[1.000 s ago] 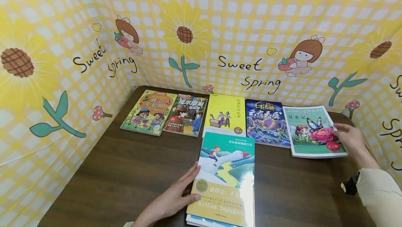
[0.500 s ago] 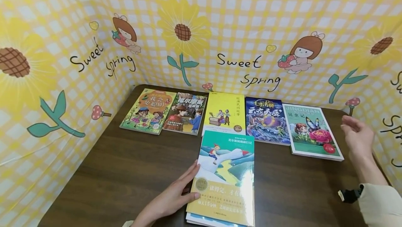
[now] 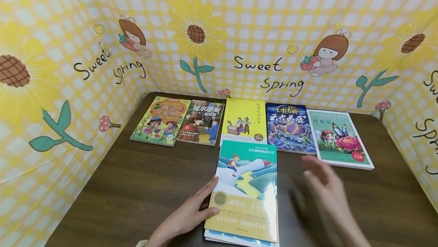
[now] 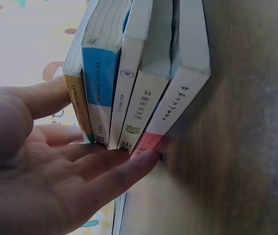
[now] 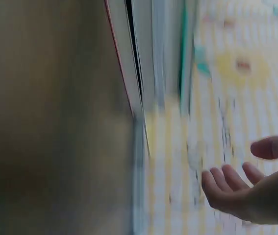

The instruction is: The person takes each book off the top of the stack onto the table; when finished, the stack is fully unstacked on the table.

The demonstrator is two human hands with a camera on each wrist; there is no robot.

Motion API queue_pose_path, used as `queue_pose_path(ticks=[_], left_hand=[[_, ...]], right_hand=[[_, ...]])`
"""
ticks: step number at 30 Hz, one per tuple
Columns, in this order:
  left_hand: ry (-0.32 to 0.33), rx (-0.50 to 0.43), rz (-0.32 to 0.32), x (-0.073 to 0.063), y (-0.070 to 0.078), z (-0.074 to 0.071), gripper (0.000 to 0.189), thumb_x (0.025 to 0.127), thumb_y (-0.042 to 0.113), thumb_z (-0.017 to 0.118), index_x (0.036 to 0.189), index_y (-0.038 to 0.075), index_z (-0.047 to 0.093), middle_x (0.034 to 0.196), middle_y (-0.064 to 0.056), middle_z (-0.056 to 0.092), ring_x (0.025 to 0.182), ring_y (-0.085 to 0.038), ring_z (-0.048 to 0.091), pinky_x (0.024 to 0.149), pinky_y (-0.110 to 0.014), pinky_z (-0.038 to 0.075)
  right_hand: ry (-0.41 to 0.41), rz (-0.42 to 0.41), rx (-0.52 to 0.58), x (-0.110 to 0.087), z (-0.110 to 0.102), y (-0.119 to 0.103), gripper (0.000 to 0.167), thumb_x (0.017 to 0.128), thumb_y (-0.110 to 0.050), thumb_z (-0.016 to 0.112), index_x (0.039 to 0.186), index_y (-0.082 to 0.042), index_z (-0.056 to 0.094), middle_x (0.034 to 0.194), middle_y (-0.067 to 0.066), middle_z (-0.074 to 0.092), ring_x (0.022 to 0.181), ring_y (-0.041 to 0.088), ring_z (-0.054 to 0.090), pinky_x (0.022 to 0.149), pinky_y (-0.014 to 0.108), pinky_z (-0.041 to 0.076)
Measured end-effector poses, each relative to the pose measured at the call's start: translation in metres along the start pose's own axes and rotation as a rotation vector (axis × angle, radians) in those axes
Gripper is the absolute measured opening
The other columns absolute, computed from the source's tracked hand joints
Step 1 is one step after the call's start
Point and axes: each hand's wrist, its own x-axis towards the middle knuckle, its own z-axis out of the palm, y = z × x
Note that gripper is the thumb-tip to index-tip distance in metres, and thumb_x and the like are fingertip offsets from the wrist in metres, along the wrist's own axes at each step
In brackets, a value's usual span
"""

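In the head view, my left hand [image 3: 191, 214] rests against the left side of a stack of books, thumb over the edge of the top one. That top book [image 3: 248, 182] has a green and gold cover with a boy riding a white goose. The left wrist view shows my left hand [image 4: 65, 181] touching the spines of several stacked books [image 4: 129, 88] with extended fingers. My right hand [image 3: 326, 190] is above the table, right of the stack, holding nothing. In the right wrist view, the right hand [image 5: 251, 193] has loosely bent fingers, apart from the stack.
Along the back of the brown table [image 3: 143, 186] lie a green-and-orange book [image 3: 161, 119], a detective-style book [image 3: 202, 123], a yellow book [image 3: 243, 117], a purple-blue book [image 3: 291, 125] and a butterfly-cover book [image 3: 338, 136]. A yellow checked cloth [image 3: 239, 22] rises behind.
My right hand has let go of the butterfly-cover book at the back right and moved left and nearer, toward the stack. The left hand has stayed against the stack.
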Motion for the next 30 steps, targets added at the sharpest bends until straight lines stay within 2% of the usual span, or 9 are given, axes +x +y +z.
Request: queue_pose_path(ticks=[2, 5, 7, 8, 10, 14, 21, 25, 30], left_hand=[[0.006, 0.0, -0.003, 0.001, 0.0, 0.0, 0.075, 0.097, 0.039, 0.056, 0.156, 0.02, 0.014, 0.161, -0.002, 0.01, 0.145, -0.029, 0.014, 0.108, -0.057, 0.025], [0.013, 0.004, -0.005, 0.002, 0.0, 0.0, 0.074, 0.097, 0.039, 0.055, 0.156, 0.02, 0.014, 0.161, -0.004, 0.011, 0.145, -0.03, 0.015, 0.107, -0.058, 0.026], [0.011, 0.006, -0.011, 0.002, -0.001, 0.001, 0.075, 0.097, 0.04, 0.055, 0.156, 0.02, 0.014, 0.161, -0.004, 0.011, 0.144, -0.03, 0.016, 0.107, -0.058, 0.026], [0.008, 0.006, -0.014, 0.002, -0.001, 0.001, 0.075, 0.097, 0.04, 0.055, 0.156, 0.02, 0.014, 0.161, -0.004, 0.011, 0.144, -0.03, 0.016, 0.108, -0.059, 0.025], [0.001, 0.009, -0.027, 0.002, -0.002, 0.002, 0.076, 0.097, 0.041, 0.055, 0.156, 0.021, 0.013, 0.161, -0.004, 0.01, 0.145, -0.03, 0.015, 0.108, -0.059, 0.023], [-0.018, 0.012, -0.051, 0.004, -0.002, 0.002, 0.077, 0.096, 0.044, 0.055, 0.156, 0.024, 0.011, 0.161, -0.002, 0.008, 0.145, -0.028, 0.015, 0.109, -0.058, 0.024], [-0.038, 0.041, -0.05, 0.003, -0.002, 0.0, 0.077, 0.095, 0.048, 0.053, 0.156, 0.029, 0.01, 0.161, 0.001, 0.008, 0.145, -0.026, 0.017, 0.108, -0.055, 0.028], [-0.03, 0.041, -0.066, 0.002, -0.001, 0.001, 0.08, 0.095, 0.049, 0.054, 0.156, 0.027, 0.008, 0.161, 0.0, 0.008, 0.144, -0.027, 0.017, 0.109, -0.056, 0.026], [-0.051, 0.051, -0.049, 0.001, -0.002, 0.001, 0.076, 0.096, 0.048, 0.052, 0.156, 0.026, 0.011, 0.161, -0.002, 0.005, 0.144, -0.032, 0.016, 0.107, -0.06, 0.025]], right_hand=[[-0.13, 0.037, 0.035, -0.014, 0.021, -0.003, 0.055, 0.096, -0.015, 0.061, 0.146, -0.012, 0.039, 0.144, 0.011, 0.045, 0.128, 0.024, 0.046, 0.097, 0.025, 0.043], [-0.3, 0.151, -0.035, -0.026, 0.046, -0.005, 0.072, 0.093, -0.032, 0.064, 0.153, -0.02, 0.024, 0.155, 0.014, 0.028, 0.135, 0.04, 0.036, 0.102, 0.047, 0.041], [-0.37, 0.248, -0.055, -0.03, 0.056, -0.005, 0.083, 0.091, -0.04, 0.065, 0.155, -0.026, 0.015, 0.158, 0.017, 0.018, 0.137, 0.047, 0.028, 0.1, 0.06, 0.036], [-0.386, 0.275, -0.073, -0.03, 0.061, -0.003, 0.086, 0.09, -0.043, 0.066, 0.156, -0.027, 0.012, 0.158, 0.017, 0.017, 0.137, 0.047, 0.028, 0.101, 0.061, 0.036], [-0.383, 0.297, -0.086, -0.031, 0.065, 0.001, 0.089, 0.088, -0.044, 0.068, 0.155, -0.03, 0.012, 0.158, 0.016, 0.019, 0.135, 0.046, 0.033, 0.099, 0.059, 0.038], [-0.332, 0.229, -0.052, -0.03, 0.068, 0.01, 0.087, 0.089, -0.032, 0.071, 0.155, -0.025, 0.016, 0.157, 0.014, 0.023, 0.128, 0.043, 0.044, 0.097, 0.053, 0.043], [-0.314, 0.196, -0.036, -0.031, 0.064, 0.011, 0.084, 0.089, -0.024, 0.071, 0.155, -0.02, 0.019, 0.157, 0.016, 0.022, 0.12, 0.046, 0.051, 0.095, 0.056, 0.044], [-0.325, 0.188, -0.007, -0.031, 0.06, 0.012, 0.081, 0.09, -0.021, 0.07, 0.155, -0.018, 0.02, 0.157, 0.02, 0.021, 0.125, 0.05, 0.044, 0.096, 0.058, 0.042], [-0.343, 0.241, -0.024, -0.03, 0.053, 0.012, 0.079, 0.091, -0.02, 0.068, 0.154, -0.02, 0.022, 0.157, 0.019, 0.02, 0.137, 0.044, 0.029, 0.102, 0.056, 0.036]])
